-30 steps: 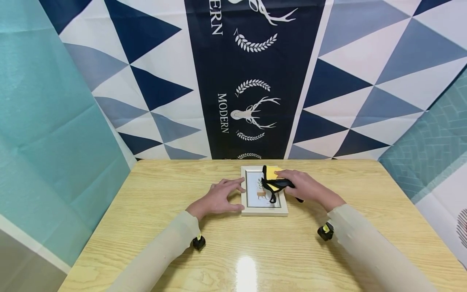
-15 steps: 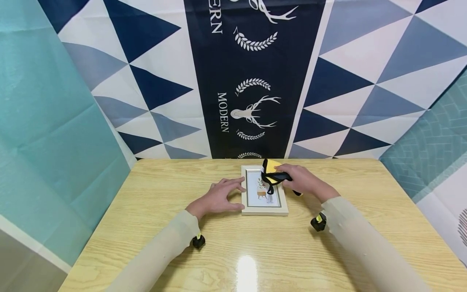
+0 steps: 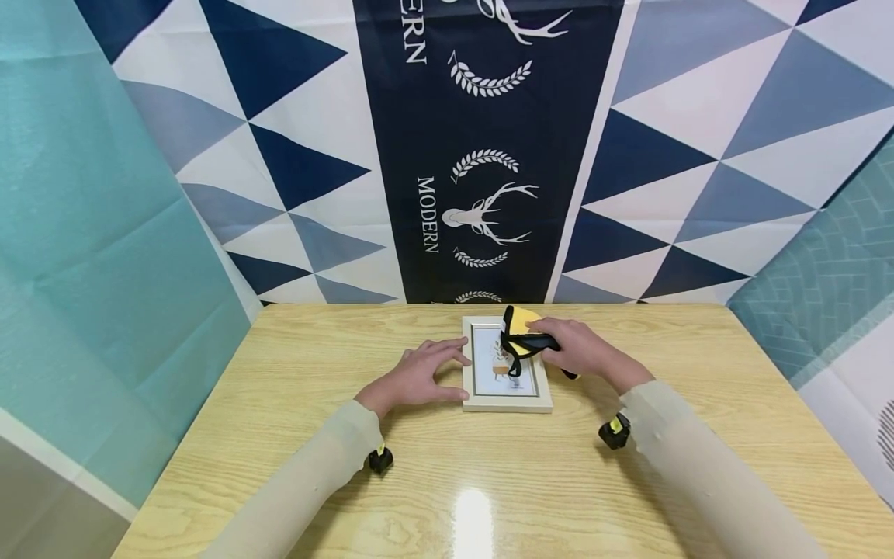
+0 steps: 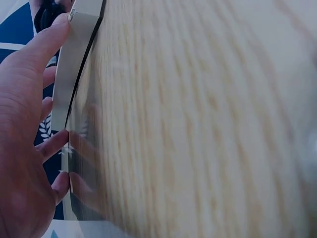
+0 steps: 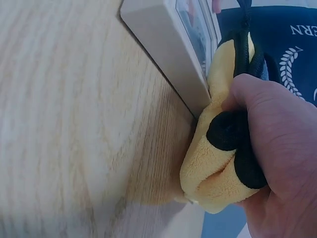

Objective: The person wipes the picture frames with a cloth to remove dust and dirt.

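A cream picture frame (image 3: 506, 404) lies flat near the table's back edge, with a plant print (image 3: 489, 380) behind its pane. My left hand (image 3: 421, 376) steadies its left side, thumb and fingertips touching the rim; the left wrist view shows the fingers spread along the frame's side (image 4: 74, 54). My right hand (image 3: 580, 347) grips a bunched yellow cleaning cloth (image 3: 522, 320) with black edging over the frame's upper right part. In the right wrist view the folded cloth (image 5: 213, 186) bulges under the thumb and meets the frame's outer side. The cloth hides part of the print.
The wooden table (image 3: 314, 466) extends toward me on all near sides of the frame. A patterned fabric backdrop (image 3: 482, 155) rises right behind its back edge, and teal fabric (image 3: 119, 272) hangs at the left. Black wrist cameras (image 3: 380, 461) sit under both sleeves.
My right hand and the cloth have moved up the pane toward the frame's far edge, then slipped slightly back toward me. The left hand and the frame stay in place.
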Demonstrator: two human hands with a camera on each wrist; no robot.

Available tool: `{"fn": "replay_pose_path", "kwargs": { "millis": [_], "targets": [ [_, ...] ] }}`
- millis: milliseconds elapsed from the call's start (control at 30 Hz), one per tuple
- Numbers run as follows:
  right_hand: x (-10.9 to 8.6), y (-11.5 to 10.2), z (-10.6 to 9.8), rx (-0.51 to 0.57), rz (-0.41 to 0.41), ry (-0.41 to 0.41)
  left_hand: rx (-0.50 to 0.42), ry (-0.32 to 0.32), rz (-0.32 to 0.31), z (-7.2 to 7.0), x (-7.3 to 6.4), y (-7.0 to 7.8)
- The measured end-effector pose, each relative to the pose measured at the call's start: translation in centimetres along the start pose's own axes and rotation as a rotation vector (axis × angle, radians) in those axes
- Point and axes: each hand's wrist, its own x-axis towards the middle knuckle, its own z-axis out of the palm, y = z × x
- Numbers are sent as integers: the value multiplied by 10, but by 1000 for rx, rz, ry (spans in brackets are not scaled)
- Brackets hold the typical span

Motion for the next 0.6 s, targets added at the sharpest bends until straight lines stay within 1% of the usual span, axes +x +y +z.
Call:
{"fn": "replay_pose_path", "kwargs": {
  "millis": [200, 467, 600],
  "targets": [
    [-8, -7, -1, -5, -15, 0, -5, 7, 7, 0, 0, 1],
    [-23, -16, 1, -20, -50, -14, 13, -6, -14, -1, -1, 3],
    [-30, -21, 2, -30, -63, -12, 12, -1, -11, -1, -2, 4]
  ]
}}
